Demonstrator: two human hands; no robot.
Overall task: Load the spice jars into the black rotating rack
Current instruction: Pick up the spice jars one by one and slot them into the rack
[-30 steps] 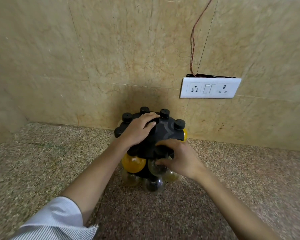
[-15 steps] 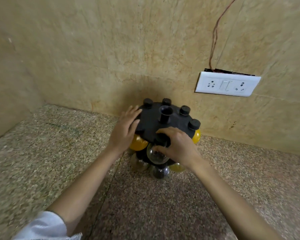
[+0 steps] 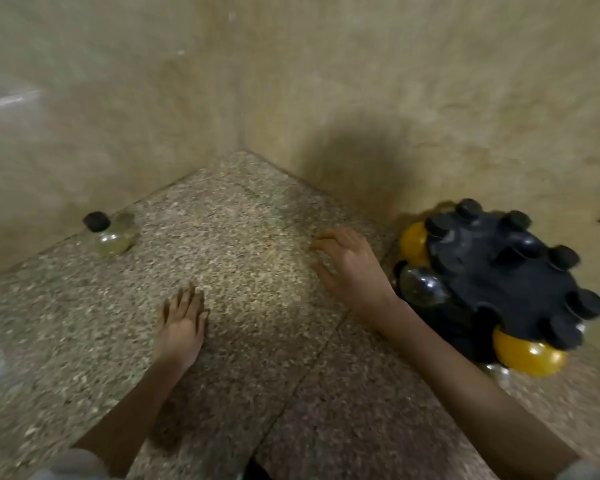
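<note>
Both hands, left [image 3: 182, 327] and right [image 3: 352, 263], are hovering spread and empty over the counter [image 3: 257, 237] between a loose jar [image 3: 113, 233] and the rack [image 3: 499, 278]; no labels are showing.

Dim, warm yellowish light, and the whole frame is smeared with motion blur. The speckled granite counter [image 3: 243, 258] shows a brighter patch in its middle and darkens toward the bottom edge. A broad soft shadow sits on the beige stone wall [image 3: 354, 157] behind the black round rack [image 3: 506, 282], whose cap edges are streaked. Small glare spots glint on its yellow round jars [image 3: 527, 355]. The clear black-capped jar [image 3: 110, 233] at left is fuzzy. Wide-angle bending warps the walls at the edges.
</note>
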